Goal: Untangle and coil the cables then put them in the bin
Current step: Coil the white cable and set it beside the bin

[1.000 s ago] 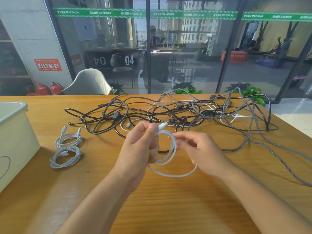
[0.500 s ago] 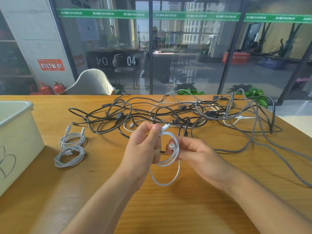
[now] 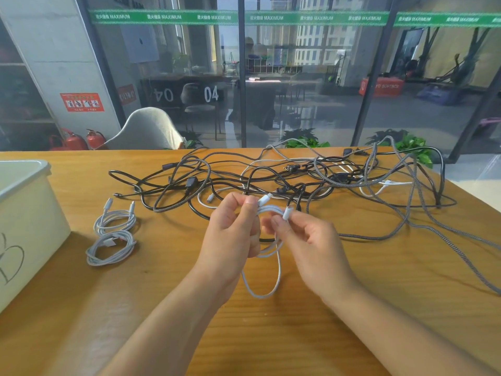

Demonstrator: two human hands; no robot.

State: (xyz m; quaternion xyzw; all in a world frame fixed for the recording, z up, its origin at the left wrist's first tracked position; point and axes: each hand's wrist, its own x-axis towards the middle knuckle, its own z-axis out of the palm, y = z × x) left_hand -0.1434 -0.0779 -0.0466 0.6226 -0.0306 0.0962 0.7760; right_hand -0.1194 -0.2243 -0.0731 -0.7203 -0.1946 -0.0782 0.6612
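White cable (image 3: 267,283): our left hand (image 3: 230,237) grips its coil, our right hand (image 3: 306,240) pinches one plug (image 3: 288,212); tangle (image 3: 311,180) behind.

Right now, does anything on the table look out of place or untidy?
Yes. Two coiled white cables lie on the table beside the bin, not inside it. Behind the hands, a tangled pile of cables sprawls toward the right edge. Nothing looks damaged or spilled.
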